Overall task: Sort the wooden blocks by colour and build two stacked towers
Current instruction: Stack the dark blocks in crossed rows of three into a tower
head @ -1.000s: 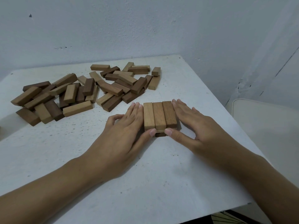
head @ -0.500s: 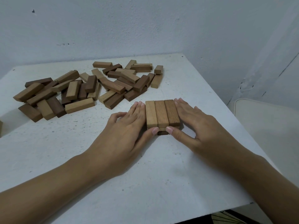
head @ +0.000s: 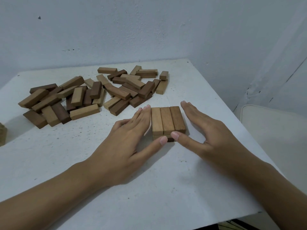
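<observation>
A low stack of wooden blocks [head: 168, 120] stands on the white table [head: 149, 188], three blocks side by side on top of a lower layer. My left hand [head: 131, 138] lies flat against the stack's left side, thumb touching its near face. My right hand [head: 204, 130] lies flat just right of the stack, thumb tip on the near edge. Fingers of both hands are straight. A loose pile of light and dark brown blocks [head: 93, 95] is scattered across the far left and middle of the table.
Another light block stack [head: 3, 135] shows partly at the left frame edge. A white wall runs behind the table. A pale cushioned seat [head: 274, 135] sits beyond the table's right edge. The table's near edge drops off at bottom right.
My right hand's fingers have drawn slightly away from the stack's right side. The view has shifted a little; the stack and pile stay in place.
</observation>
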Demonstrator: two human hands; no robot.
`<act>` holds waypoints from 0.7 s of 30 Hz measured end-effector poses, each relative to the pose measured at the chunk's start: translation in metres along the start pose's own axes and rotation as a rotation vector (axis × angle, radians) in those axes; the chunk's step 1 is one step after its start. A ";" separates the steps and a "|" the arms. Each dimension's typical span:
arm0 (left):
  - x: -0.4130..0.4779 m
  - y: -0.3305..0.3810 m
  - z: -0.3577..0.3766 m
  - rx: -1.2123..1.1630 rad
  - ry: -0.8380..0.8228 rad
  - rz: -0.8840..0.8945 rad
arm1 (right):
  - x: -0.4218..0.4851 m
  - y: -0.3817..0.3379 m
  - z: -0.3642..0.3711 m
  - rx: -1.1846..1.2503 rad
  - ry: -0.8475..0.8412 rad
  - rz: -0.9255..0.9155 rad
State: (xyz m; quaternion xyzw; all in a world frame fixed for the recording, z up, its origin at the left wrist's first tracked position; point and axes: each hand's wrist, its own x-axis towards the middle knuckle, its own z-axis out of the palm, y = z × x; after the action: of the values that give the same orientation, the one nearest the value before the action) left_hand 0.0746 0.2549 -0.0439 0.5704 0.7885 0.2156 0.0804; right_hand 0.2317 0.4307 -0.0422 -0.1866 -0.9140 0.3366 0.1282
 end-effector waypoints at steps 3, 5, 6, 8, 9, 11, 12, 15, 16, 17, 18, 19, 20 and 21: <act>-0.003 0.002 -0.007 -0.098 0.045 0.002 | 0.000 -0.010 -0.005 0.050 0.008 -0.001; -0.003 -0.001 -0.015 -0.133 0.102 0.016 | 0.005 -0.016 -0.009 0.033 -0.016 -0.010; -0.001 -0.005 -0.019 -0.135 0.140 0.026 | 0.009 -0.018 -0.011 0.007 -0.031 -0.013; 0.006 -0.016 -0.032 -0.103 0.231 0.051 | 0.020 -0.024 -0.017 -0.071 -0.049 -0.021; 0.010 -0.023 -0.040 -0.083 0.278 0.063 | 0.028 -0.028 -0.019 -0.110 -0.047 -0.036; 0.022 -0.037 -0.058 -0.034 0.362 0.055 | 0.047 -0.038 -0.024 -0.148 -0.024 -0.092; 0.028 -0.043 -0.067 0.004 0.379 0.036 | 0.059 -0.042 -0.025 -0.150 -0.006 -0.133; 0.047 -0.060 -0.093 0.153 0.280 -0.002 | 0.099 -0.046 -0.021 -0.247 -0.022 -0.244; 0.054 -0.067 -0.099 0.205 0.209 0.004 | 0.113 -0.046 -0.018 -0.304 -0.058 -0.275; 0.060 -0.072 -0.103 0.269 0.130 0.009 | 0.125 -0.046 -0.015 -0.360 -0.094 -0.306; 0.065 -0.077 -0.105 0.342 0.051 -0.004 | 0.135 -0.047 -0.013 -0.415 -0.125 -0.331; 0.069 -0.081 -0.106 0.408 -0.018 -0.028 | 0.144 -0.047 -0.010 -0.467 -0.147 -0.345; 0.073 -0.084 -0.105 0.454 -0.062 -0.045 | 0.150 -0.048 -0.009 -0.513 -0.165 -0.350; 0.075 -0.086 -0.104 0.479 -0.084 -0.044 | 0.155 -0.049 -0.007 -0.549 -0.177 -0.350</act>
State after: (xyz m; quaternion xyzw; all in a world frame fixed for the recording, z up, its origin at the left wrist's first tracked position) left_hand -0.0636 0.2768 0.0207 0.5642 0.8254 -0.0030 -0.0197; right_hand 0.0826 0.4668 0.0122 -0.0245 -0.9964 0.0654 0.0490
